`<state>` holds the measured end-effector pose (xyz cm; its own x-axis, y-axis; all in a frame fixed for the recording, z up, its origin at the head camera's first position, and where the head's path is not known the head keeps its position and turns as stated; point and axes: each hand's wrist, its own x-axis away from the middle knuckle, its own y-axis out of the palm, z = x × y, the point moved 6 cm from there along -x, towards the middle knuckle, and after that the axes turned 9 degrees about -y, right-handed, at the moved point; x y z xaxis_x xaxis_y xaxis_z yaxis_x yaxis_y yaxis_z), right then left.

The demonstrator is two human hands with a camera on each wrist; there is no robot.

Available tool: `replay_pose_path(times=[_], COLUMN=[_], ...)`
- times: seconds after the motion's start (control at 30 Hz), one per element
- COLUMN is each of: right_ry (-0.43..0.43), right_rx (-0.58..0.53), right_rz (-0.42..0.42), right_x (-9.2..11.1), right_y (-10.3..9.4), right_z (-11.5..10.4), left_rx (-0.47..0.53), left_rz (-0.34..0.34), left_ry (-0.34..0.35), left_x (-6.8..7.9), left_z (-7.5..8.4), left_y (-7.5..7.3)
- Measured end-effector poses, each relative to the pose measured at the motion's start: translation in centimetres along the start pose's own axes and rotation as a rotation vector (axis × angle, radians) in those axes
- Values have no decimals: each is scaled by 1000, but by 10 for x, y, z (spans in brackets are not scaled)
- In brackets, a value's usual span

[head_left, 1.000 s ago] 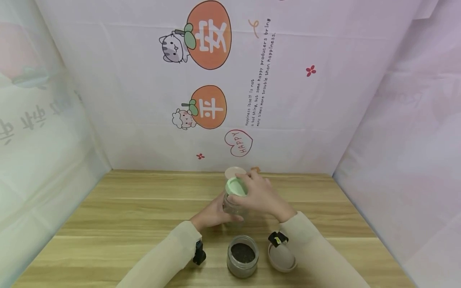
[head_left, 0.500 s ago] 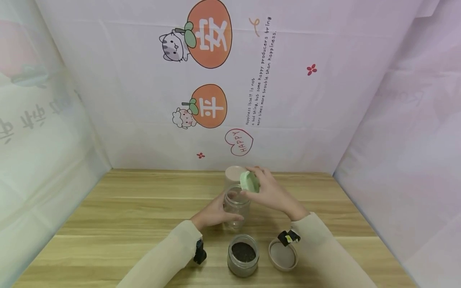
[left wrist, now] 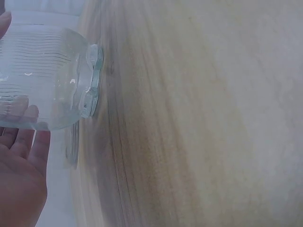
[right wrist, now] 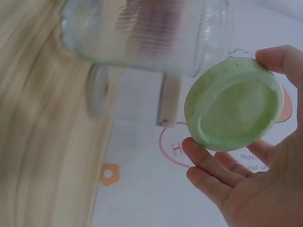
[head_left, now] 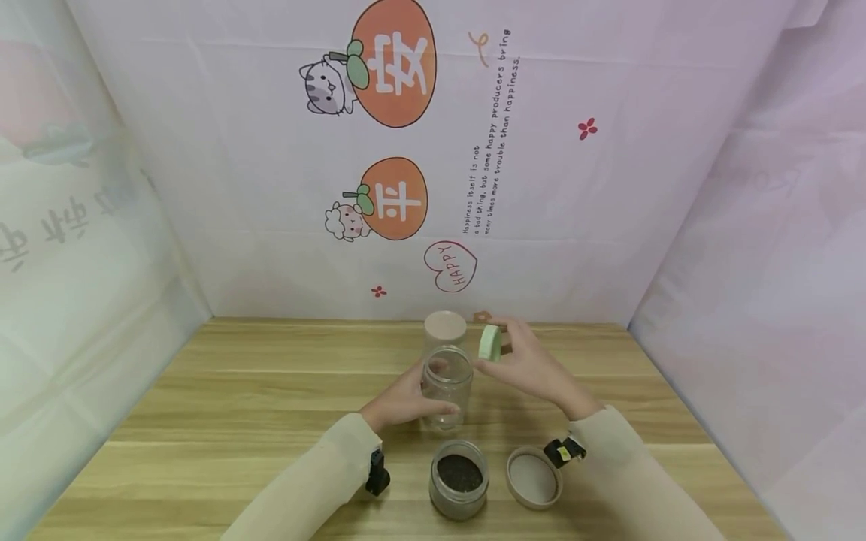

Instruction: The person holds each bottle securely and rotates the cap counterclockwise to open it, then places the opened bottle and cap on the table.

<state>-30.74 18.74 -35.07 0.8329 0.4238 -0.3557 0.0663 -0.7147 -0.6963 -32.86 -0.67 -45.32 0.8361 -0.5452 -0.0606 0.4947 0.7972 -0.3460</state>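
My left hand (head_left: 406, 398) grips a clear glass jar (head_left: 453, 387) around its side, and the jar stands upright with its mouth uncovered. Ribbed glass and a scalloped base (left wrist: 93, 82) show in the left wrist view, the base at the wooden surface. To the right of the jar's mouth, my right hand (head_left: 531, 370) pinches a light green lid (head_left: 490, 343) by its rim. The lid is tilted on edge, apart from the jar; the right wrist view shows its round recessed face (right wrist: 241, 109).
Nearer me stands a short glass jar (head_left: 458, 496) with dark granular contents, uncovered. To its right lies a beige lid (head_left: 533, 478), hollow side up. Behind the gripped jar is another glass jar with a beige lid (head_left: 445, 326), close to the printed backdrop (head_left: 541, 225).
The green lid has come off the gripped jar's mouth and moved right, turning on edge in my right hand. My left hand keeps its grip on the jar.
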Motion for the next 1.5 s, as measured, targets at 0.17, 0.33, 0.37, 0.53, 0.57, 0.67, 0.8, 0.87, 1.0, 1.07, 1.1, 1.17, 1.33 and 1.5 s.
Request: replay_pose_path(times=[0.17, 0.33, 0.37, 0.53, 0.57, 0.67, 0.8, 0.87, 1.0, 1.07, 1.1, 1.17, 1.33, 1.5], right_ry=[37, 15, 11, 3, 4, 15, 11, 23, 30, 16, 9, 3, 20, 57], right_rx=[17, 77, 81, 65, 48, 5, 1, 25, 57, 71, 74, 85, 96, 89], right_rz=[-11, -3, -2, -36, -51, -84, -121, -128, -139, -145, -150, -160, -202, -234], right_x=[7, 12, 13, 20, 21, 26, 31, 33, 36, 38, 39, 40, 46, 50], right_y=[-3, -4, -4, -2, 0, 4, 10, 13, 16, 18, 19, 21, 23, 24], right_z=[14, 27, 29, 42, 45, 52, 61, 66, 72, 73, 74, 75, 83, 95], left_rx=[6, 7, 9, 15, 15, 10, 2, 0, -3, -7, -7, -11, -4, 10], left_rz=[3, 7, 8, 4, 5, 12, 29, 31, 33, 35, 35, 36, 32, 32], left_ry=[-7, -9, -8, -4, -8, -31, -59, -61, -71, -71, -69, -66, -60, -53], left_x=[-1, -1, -1, -1, -1, 0, 3, 4, 5, 6, 5, 5, 3, 3], left_z=[-1, -2, -2, -2, -1, -1, 1, 2, 3, 3, 3, 1, -2, -1], left_y=[-1, 1, 1, 1, 1, 1, 0, -1, -1, 0, 0, 0, 1, 0])
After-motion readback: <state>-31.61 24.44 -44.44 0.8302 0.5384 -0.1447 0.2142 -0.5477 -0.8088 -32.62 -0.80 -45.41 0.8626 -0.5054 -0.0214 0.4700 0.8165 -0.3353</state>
